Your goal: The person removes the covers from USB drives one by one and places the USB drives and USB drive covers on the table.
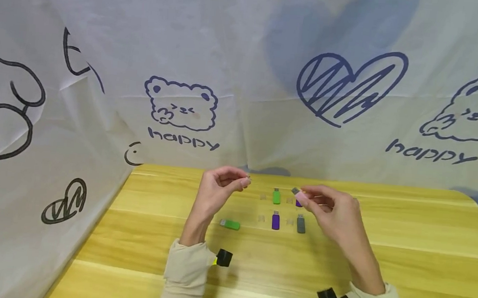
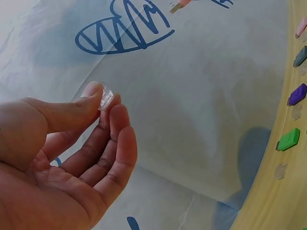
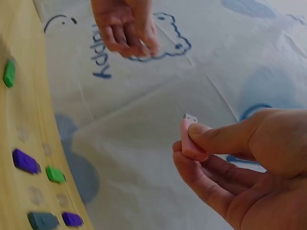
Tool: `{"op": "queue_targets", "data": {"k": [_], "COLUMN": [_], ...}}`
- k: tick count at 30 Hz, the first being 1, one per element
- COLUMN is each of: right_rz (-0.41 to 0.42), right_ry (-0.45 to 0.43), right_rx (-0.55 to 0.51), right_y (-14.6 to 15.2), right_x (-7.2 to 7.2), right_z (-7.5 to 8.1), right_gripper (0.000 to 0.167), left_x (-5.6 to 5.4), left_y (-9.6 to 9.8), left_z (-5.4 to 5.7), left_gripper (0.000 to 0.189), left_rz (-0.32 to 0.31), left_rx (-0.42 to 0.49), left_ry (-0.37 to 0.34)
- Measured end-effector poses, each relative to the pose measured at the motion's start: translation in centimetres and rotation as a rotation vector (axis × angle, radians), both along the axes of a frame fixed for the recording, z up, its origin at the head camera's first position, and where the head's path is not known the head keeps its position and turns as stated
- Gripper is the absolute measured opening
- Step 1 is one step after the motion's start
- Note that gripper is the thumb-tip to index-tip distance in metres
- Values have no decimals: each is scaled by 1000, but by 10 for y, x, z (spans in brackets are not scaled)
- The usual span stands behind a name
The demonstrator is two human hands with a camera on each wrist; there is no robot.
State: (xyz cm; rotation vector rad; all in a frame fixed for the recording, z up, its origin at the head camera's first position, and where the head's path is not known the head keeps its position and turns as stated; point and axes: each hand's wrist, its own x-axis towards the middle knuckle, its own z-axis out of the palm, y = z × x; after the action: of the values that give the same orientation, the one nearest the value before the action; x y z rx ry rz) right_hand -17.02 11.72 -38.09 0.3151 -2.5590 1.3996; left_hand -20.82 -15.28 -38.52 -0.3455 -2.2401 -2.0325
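My left hand (image 1: 219, 189) pinches a small clear plastic cap (image 2: 106, 97) between thumb and index finger, the other fingers loosely curled. My right hand (image 1: 335, 210) pinches a pink USB flash drive (image 3: 192, 141), its bare metal plug (image 3: 190, 117) pointing up and away from the fingers. Both hands are raised above the table, the cap and the drive apart. Between them on the table lie a green USB drive (image 1: 276, 197), a purple one (image 1: 276, 221) and a grey one (image 1: 301, 224). Another purple drive (image 1: 299, 203) is partly hidden behind the right hand.
Several clear caps (image 1: 261, 218) lie beside the drives on the wooden table (image 1: 129, 252). A separate green drive (image 1: 230, 224) lies sideways near my left wrist. In the left wrist view another pink drive (image 2: 301, 28) shows at the edge. A printed cloth (image 1: 238, 50) hangs behind the table.
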Motion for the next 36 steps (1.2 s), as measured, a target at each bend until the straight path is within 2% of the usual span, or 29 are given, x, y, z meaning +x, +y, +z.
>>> {"op": "queue_targets", "data": {"k": [9, 12, 19, 25, 29, 36], "right_rz": [-86, -118, -165, -169, -178, -181], "right_ry": [-71, -95, -159, -235, -282, -440], "right_rx": [18, 10, -23, -60, -42, 43], "right_y": [38, 50, 71, 77, 76, 75], "right_x": [-5, -9, -17, -26, -31, -34], "right_z": [-6, -13, -31, -57, -72, -83], "right_gripper": [32, 36, 32, 35, 31, 31], "left_x": [0, 0, -1, -2, -3, -2], "left_y": [0, 2, 6, 9, 10, 13], "left_z": [-2, -3, -4, -5, -7, -10], "left_gripper": [10, 8, 9, 10, 10, 9], "left_rz": [-1, -10, -26, -43, -47, -54], "left_rx": [-29, -41, -71, -101, -110, -114], "left_ry": [-17, -27, -28, -28, -24, -29]}}
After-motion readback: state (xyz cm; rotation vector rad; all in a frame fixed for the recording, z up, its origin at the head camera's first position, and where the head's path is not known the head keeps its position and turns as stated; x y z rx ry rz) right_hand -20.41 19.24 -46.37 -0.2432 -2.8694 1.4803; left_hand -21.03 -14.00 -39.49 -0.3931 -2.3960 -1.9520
